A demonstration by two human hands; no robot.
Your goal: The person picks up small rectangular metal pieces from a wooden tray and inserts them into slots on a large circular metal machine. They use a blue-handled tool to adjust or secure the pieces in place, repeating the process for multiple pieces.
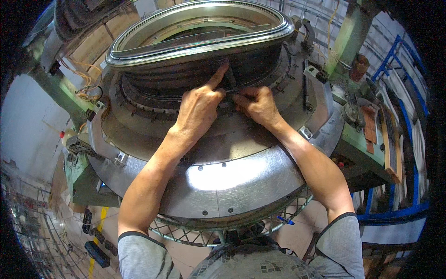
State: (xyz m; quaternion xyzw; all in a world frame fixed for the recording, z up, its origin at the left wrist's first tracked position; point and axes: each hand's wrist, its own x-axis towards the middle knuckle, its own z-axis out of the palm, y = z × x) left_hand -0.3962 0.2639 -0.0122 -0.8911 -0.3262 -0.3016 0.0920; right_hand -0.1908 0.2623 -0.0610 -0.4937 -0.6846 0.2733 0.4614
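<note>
Both hands meet at the near side of a large round metal machine (pixel 246 172), below its shiny raised rim (pixel 204 48) and against the dark curved wall (pixel 158 81) under that rim. My left hand (pixel 199 106) has its index finger stretched up along the wall, its other fingers curled in. A small pale tip shows by that fingertip. Just to the right, my right hand (pixel 258 105) is closed in a pinch, its fingertips close to the left hand's. A thin greyish strip (pixel 232 79) rises between the hands; which fingers hold it is hard to make out.
Green machine posts (pixel 69 95) stand on both sides, with orange cables (pixel 88 88) at the left one. Metal brackets sit around the ring. Blue racks (pixel 404 214) holding pale material are at the right. A lattice ring (pixel 186 236) runs below the machine's front edge.
</note>
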